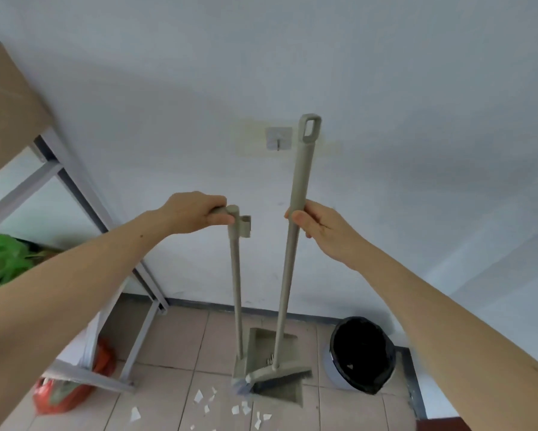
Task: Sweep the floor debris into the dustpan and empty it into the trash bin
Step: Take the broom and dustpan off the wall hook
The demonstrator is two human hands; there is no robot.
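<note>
My left hand (196,213) is closed over the top grip of the dustpan handle (236,281); my right hand (320,227) is wrapped around the broom handle (294,194), well below its hanging loop. Both poles stand nearly upright. The dustpan (269,340) rests on the tiled floor (174,343) against the wall, with the broom head (280,373) lying across its mouth. White paper scraps (236,409) are scattered just in front. The black-lined trash bin (359,356) stands beside the dustpan, to its right.
</note>
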